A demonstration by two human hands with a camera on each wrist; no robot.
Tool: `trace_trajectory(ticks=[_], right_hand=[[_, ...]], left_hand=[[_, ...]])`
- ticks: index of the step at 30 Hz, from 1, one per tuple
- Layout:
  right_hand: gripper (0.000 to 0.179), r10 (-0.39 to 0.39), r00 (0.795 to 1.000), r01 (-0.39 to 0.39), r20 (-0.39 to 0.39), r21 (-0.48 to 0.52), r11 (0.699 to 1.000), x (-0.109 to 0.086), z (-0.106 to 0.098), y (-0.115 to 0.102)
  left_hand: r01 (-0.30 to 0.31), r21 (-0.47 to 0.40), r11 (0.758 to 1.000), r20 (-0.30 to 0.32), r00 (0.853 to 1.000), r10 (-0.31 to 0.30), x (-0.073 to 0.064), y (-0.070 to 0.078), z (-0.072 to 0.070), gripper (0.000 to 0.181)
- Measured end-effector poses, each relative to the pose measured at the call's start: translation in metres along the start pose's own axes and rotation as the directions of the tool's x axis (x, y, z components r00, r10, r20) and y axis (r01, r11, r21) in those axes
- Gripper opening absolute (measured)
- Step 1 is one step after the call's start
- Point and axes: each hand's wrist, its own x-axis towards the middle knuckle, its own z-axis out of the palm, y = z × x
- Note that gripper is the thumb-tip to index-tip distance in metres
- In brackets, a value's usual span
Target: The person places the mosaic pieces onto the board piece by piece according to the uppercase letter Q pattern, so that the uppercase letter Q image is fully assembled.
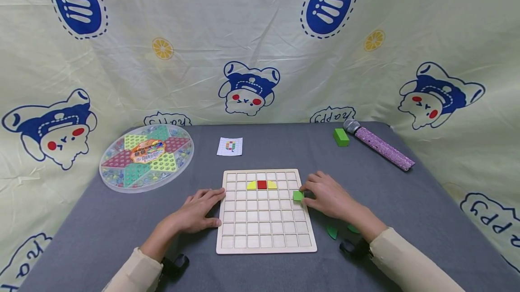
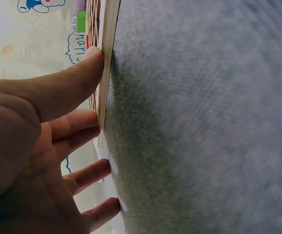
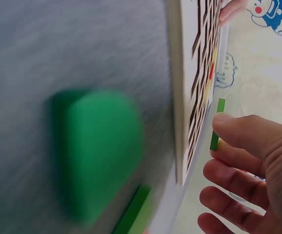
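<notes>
A wooden grid board (image 1: 266, 251) lies on the table, with a red square tile (image 1: 262, 185) between two yellow tiles (image 1: 251, 185) in its second row. My left hand (image 1: 197, 213) steadies the board's left edge, thumb and fingertips touching the rim. Between thumb and forefinger, my right hand (image 1: 331, 198) pinches a green square tile (image 1: 298, 196) over the right edge of the board. In the right wrist view that tile (image 3: 214, 141) shows edge-on. Two green curved-edge pieces (image 1: 331, 232) lie beneath the right forearm; one is partly hidden.
Behind the board lies a small card with a colored pattern (image 1: 229, 146). A round Chinese checkers set (image 1: 146, 159) is at the left. At the back right are a green block (image 1: 341, 137) and a glittery purple microphone (image 1: 382, 146). A printed cloth (image 1: 260, 25) hangs behind.
</notes>
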Motion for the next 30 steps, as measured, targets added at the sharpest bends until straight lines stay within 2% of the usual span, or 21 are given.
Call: trace_trajectory(ticks=[11, 18, 30], right_hand=[[0.017, -0.083, 0.997, 0.083, -0.002, -0.029, 0.996, 0.032, 0.009, -0.023], [0.017, -0.056, 0.997, 0.058, 0.05, -0.054, 0.997, 0.045, 0.018, -0.029], [0.014, -0.045, 0.996, 0.049, 0.075, -0.059, 0.997, 0.051, 0.023, -0.033]], left_hand=[[-0.014, -0.005, 1.0, -0.004, 1.0, 0.014, -0.001, -0.001, 0.0, 0.072], [-0.047, -0.004, 0.999, -0.007, 0.999, 0.047, -0.002, -0.001, -0.001, 0.07], [-0.027, -0.01, 1.0, -0.005, 1.0, 0.027, -0.002, 0.0, -0.001, 0.071]])
